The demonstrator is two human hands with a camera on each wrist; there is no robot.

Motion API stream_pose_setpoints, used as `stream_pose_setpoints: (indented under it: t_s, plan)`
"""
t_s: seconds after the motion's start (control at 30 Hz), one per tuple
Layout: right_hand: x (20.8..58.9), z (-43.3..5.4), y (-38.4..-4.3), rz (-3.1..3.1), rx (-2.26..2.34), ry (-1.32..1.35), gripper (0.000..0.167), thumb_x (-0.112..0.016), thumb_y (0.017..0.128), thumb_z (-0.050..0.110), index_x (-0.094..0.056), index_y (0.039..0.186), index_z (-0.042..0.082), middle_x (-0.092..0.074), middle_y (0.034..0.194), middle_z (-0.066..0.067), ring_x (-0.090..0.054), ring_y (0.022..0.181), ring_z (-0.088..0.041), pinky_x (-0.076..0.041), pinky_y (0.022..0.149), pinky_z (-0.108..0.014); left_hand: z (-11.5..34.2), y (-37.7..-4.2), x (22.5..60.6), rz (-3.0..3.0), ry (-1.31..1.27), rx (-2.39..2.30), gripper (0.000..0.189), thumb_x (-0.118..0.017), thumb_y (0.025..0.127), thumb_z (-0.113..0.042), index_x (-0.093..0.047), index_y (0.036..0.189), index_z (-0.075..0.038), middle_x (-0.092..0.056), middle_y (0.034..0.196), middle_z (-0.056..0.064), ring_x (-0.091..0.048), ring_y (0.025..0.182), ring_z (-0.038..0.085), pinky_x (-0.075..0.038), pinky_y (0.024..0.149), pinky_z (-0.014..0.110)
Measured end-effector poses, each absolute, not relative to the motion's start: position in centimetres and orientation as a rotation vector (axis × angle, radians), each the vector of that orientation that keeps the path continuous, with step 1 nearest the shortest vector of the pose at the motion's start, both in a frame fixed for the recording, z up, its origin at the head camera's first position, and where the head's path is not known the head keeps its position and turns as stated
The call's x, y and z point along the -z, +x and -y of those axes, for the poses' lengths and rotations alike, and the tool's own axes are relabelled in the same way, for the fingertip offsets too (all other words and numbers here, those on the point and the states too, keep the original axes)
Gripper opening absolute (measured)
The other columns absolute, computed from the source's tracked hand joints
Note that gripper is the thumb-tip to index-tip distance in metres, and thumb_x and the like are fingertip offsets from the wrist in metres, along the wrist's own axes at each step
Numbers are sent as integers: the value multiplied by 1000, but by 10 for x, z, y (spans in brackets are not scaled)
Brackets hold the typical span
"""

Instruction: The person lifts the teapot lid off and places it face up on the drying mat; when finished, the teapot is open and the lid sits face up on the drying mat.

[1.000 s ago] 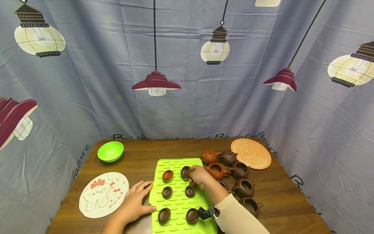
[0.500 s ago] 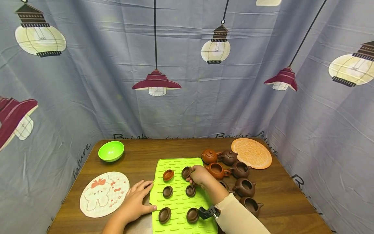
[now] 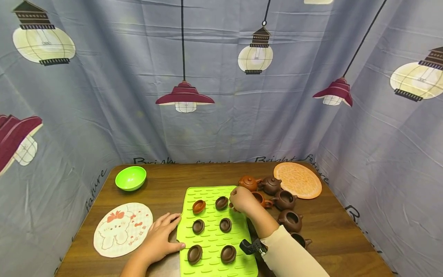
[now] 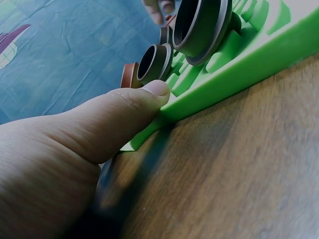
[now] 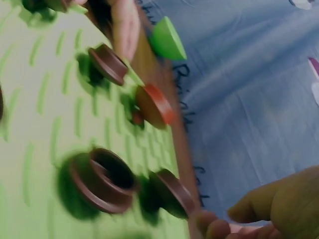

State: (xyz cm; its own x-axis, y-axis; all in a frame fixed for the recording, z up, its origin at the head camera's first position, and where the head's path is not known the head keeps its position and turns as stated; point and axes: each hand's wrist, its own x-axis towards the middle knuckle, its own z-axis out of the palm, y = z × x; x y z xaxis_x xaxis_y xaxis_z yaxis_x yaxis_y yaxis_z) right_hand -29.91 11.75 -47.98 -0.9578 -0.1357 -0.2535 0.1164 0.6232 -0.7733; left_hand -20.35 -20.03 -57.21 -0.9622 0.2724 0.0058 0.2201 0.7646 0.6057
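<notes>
A green ridged mat [image 3: 212,238] bears several upturned teapot lids in two columns: one reddish-brown lid [image 3: 199,207] at the far left, the others dark brown. My left hand [image 3: 160,239] rests at the mat's left edge, fingers spread; its thumb [image 4: 149,92] touches the rim in the left wrist view. Beside the far-right dark lid [image 3: 221,202] hovers my right hand [image 3: 243,201], fingers loosely bent. In the right wrist view a small gap shows between its fingers [image 5: 219,229] and that dark lid [image 5: 172,193], and I see nothing held.
Right of the mat stand several teapots, including a lidded reddish one [image 3: 248,183] and an open dark one [image 3: 290,221]. An orange round mat [image 3: 297,180] lies at the back right. A green bowl [image 3: 130,178] and a white rabbit-print mat [image 3: 122,230] are at left.
My right hand has let go of the far-right dark lid and drawn back slightly to the right and away. The lid stays on the mat. My left hand has not moved.
</notes>
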Motion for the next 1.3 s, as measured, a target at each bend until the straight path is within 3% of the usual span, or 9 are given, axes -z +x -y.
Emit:
stream_pose_setpoints:
  t_s: [0.1, 0.23, 0.43, 0.7, 0.93, 1.1, 1.3]
  plan:
    - [474, -127, -311, -2612, 1340, 49, 15, -51, 107, 12, -63, 105, 3, -70, 96, -17, -53, 61, -19, -44, 53, -30, 202, -202, 572, -2869, 390, -970, 102, -82, 77, -68, -51, 156, -12, -41, 166, -1, -23, 158, 39, -18, 121, 74]
    - [477, -142, -332, -2649, 1505, 125, 20, -54, 108, 17, -66, 117, 3, -66, 101, -15, -57, 72, -22, -47, 59, -31, 204, -199, 572, -2864, 373, -964, 102, -82, 77, -68, -51, 157, -12, -41, 166, -1, -22, 158, 40, -18, 121, 75]
    - [488, -167, -356, -2757, 1472, 218, 23, -63, 101, 17, -64, 121, 6, -64, 106, -14, -60, 88, -28, -50, 68, -35, 204, -199, 573, -2863, 380, -968, 102, -82, 77, -68, -51, 156, -12, -41, 166, -1, -22, 158, 40, -18, 121, 74]
    - [502, -181, -373, -2904, 1129, 219, 26, -71, 100, 24, -66, 119, 7, -70, 118, -15, -67, 104, -33, -56, 84, -47, 203, -201, 575, -2874, 380, -975, 101, -83, 77, -68, -52, 156, -13, -42, 166, -1, -23, 158, 39, -19, 120, 75]
    - [510, -184, -375, -2868, 1245, 201, 16, -72, 99, 19, -69, 110, 9, -69, 111, -12, -65, 100, -30, -54, 80, -41, 202, -201, 575, -2876, 378, -978, 102, -82, 77, -69, -52, 156, -13, -41, 166, -3, -23, 158, 39, -19, 121, 74]
    - [512, -186, -376, -2853, 1279, 198, 16, -72, 99, 20, -69, 111, 9, -68, 107, -12, -64, 93, -28, -52, 74, -37, 202, -201, 574, -2872, 377, -978, 101, -83, 77, -68, -52, 156, -13, -41, 166, -2, -23, 158, 39, -19, 121, 74]
    - [508, -187, -374, -2836, 1311, 201, 14, -68, 103, 19, -66, 111, 8, -67, 110, -14, -63, 97, -30, -51, 75, -38, 201, -203, 573, -2874, 395, -978, 102, -81, 77, -69, -51, 156, -12, -40, 166, -2, -22, 158, 39, -17, 121, 75]
